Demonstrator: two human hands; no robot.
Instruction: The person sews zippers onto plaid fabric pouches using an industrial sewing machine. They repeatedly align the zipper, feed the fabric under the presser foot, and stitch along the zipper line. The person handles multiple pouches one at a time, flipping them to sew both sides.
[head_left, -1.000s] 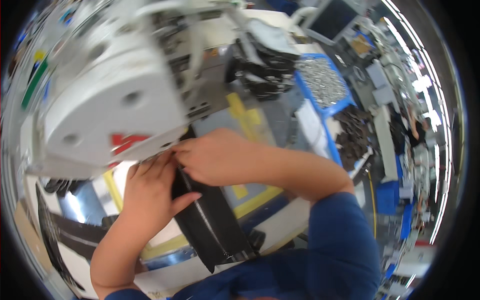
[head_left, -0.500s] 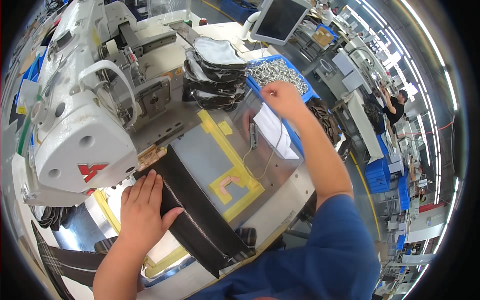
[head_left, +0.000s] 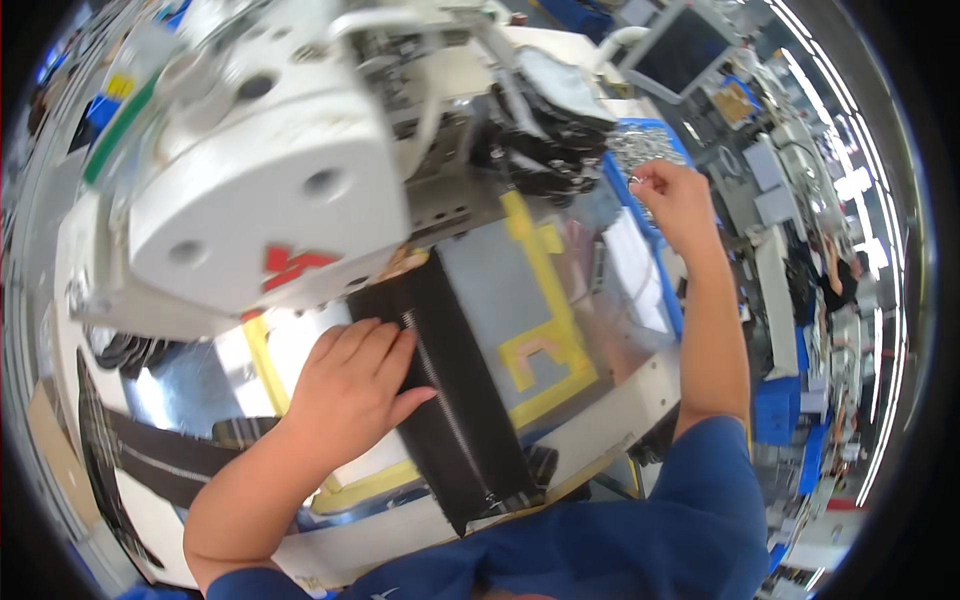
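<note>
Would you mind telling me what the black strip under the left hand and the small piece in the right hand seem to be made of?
The black strip looks like matte woven fabric with a pale zipper line down its middle, lying limp and flat. The small piece pinched by the right hand glints silver, so probably metal, though it is too small to be sure.

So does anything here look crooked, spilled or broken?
Nothing stands out. The left hand lies flat on the black zippered fabric under the white sewing machine; the right hand pinches a small metal piece above the blue tray.
</note>
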